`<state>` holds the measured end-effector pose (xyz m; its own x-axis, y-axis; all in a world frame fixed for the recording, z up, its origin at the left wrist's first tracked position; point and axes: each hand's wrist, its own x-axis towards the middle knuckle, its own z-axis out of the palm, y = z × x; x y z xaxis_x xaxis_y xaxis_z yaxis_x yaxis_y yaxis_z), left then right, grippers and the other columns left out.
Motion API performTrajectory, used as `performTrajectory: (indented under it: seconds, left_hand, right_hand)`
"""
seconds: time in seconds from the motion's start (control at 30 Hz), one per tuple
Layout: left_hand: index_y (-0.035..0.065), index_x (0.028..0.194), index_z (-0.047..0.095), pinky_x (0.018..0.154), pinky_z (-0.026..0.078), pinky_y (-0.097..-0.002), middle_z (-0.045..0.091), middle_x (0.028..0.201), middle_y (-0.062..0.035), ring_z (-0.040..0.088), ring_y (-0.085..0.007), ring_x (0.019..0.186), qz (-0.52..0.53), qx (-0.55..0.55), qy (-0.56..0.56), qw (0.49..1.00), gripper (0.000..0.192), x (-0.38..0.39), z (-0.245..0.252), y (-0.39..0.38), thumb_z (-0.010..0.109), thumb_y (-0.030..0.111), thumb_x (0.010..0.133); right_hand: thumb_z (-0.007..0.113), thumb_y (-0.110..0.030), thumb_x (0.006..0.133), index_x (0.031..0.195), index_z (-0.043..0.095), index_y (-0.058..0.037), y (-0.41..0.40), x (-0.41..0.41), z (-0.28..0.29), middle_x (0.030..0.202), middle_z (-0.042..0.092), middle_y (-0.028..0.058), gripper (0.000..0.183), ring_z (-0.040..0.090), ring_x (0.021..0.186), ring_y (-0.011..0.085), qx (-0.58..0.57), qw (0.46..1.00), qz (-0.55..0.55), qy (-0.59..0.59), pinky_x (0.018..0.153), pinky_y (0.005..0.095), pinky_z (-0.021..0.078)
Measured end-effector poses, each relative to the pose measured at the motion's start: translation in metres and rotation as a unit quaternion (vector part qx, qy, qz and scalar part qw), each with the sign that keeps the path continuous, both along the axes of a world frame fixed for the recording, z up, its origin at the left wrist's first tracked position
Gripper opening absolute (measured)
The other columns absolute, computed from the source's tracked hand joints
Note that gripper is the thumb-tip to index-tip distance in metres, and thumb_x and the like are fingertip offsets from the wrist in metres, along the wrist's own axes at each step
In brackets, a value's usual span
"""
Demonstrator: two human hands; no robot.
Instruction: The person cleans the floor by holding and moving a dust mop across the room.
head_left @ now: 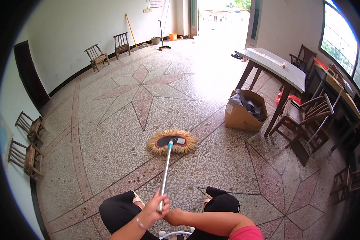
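A dust mop with a shaggy tan-and-brown oval head [172, 142] rests on the speckled terrazzo floor [117, 162] in front of me. Its shiny metal handle [166, 172] slopes back between my knees, with a turquoise collar at the mop head. Around the near part of the handle, close to its end, my left hand [154, 208] is closed; a silver bracelet circles that wrist. My right hand [174, 216] is curled right beside the left, touching or nearly touching it. Its fingers are hidden, so whether it also grips the handle does not show.
Right of the mop stands a cardboard box [240, 118] with grey cloth inside, by a light-topped table [276, 66]. A wooden chair [300, 115] is beside it. Small chairs [30, 156] line the left wall. A long-handled dustpan [164, 47] and an orange bucket [173, 37] stand near the doorway.
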<state>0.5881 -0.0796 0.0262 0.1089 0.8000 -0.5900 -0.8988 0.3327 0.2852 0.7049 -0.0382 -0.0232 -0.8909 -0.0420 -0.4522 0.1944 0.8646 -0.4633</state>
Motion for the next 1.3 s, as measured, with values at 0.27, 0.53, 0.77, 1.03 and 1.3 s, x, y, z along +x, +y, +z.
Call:
performTrajectory:
  seconds: [0.27, 0.53, 0.77, 1.03, 1.3]
  left_hand:
    - [0.0399, 0.125, 0.021, 0.037, 0.032, -0.0254, 0.044, 0.070, -0.0027, 0.041, -0.0148, 0.045, 0.006, 0.015, 0.066, 0.998, 0.045, -0.008, -0.055, 0.057, 0.041, 0.019, 0.090]
    - [0.0406, 0.124, 0.022, 0.036, 0.033, -0.0276, 0.042, 0.071, -0.0056, 0.041, -0.0170, 0.046, -0.007, -0.004, -0.066, 0.998, 0.047, 0.021, 0.024, -0.078, 0.040, 0.015, 0.090]
    - [0.0137, 0.089, 0.044, 0.028, 0.031, -0.0235, 0.045, 0.063, -0.0032, 0.040, -0.0133, 0.039, 0.032, -0.067, 0.007, 0.997, 0.011, 0.030, 0.031, -0.082, 0.036, 0.021, 0.091]
    - [0.0319, 0.119, 0.029, 0.035, 0.033, -0.0270, 0.046, 0.068, -0.0043, 0.042, -0.0162, 0.043, 0.050, -0.015, 0.019, 0.998, 0.034, -0.004, -0.026, 0.029, 0.043, 0.020, 0.090]
    - [0.0227, 0.100, 0.041, 0.032, 0.031, -0.0272, 0.045, 0.062, -0.0043, 0.041, -0.0161, 0.040, 0.046, -0.041, 0.063, 0.996, 0.021, 0.025, -0.039, -0.009, 0.034, 0.040, 0.090]
  right_hand:
    - [0.052, -0.007, 0.074, 0.089, 0.063, -0.0049, 0.027, -0.001, -0.001, 0.093, 0.062, 0.0132, 0.018, 0.061, 0.086, 0.0277, 0.015, 0.997, 0.000, -0.070, 0.067, 0.0382, 0.0492]
    - [0.052, -0.011, 0.074, 0.088, 0.063, -0.0073, 0.010, 0.014, 0.019, 0.090, 0.063, 0.0121, 0.018, 0.062, 0.084, 0.0284, -0.006, 0.999, 0.033, -0.041, 0.066, 0.0389, 0.0496]
    - [0.053, -0.011, 0.074, 0.084, 0.064, -0.0087, 0.005, 0.010, 0.012, 0.087, 0.063, 0.0105, 0.016, 0.062, 0.082, 0.0268, 0.014, 0.999, 0.027, -0.011, 0.063, 0.0383, 0.0500]
    - [0.052, -0.015, 0.075, 0.085, 0.065, -0.0106, 0.040, 0.004, 0.034, 0.091, 0.064, 0.0059, 0.016, 0.063, 0.082, 0.0207, 0.084, 0.992, -0.088, -0.037, 0.062, 0.0362, 0.0500]
    - [0.047, -0.016, 0.078, 0.105, 0.053, -0.0092, 0.073, 0.011, 0.044, 0.077, 0.063, 0.0131, 0.029, 0.062, 0.075, 0.0297, 0.105, 0.954, -0.270, 0.079, 0.059, 0.0407, 0.0481]
